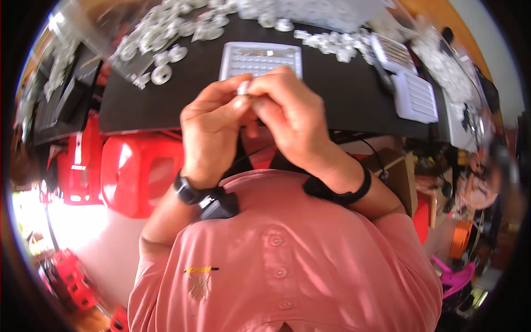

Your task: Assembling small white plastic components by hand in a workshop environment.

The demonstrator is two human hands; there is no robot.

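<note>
Both hands meet above the near edge of a black table (160, 108). Between their fingertips is a small white plastic piece (243, 87); its exact kind is too small to make out. My left hand (213, 119) pinches it from the left with thumb and finger. My right hand (293, 108) closes on it from the right, its fingers bent. Just beyond the hands lies a white ridged tray (225, 61) with rows of slots and a few small pieces in it, partly hidden by my fingers.
White round plastic parts (157, 36) are heaped at the far left, and small white pieces (337, 44) at the far right. Two more white slotted trays, one of them a ridged tray (415, 98), lie on the right. A red stool (124, 177) stands below the table's left side.
</note>
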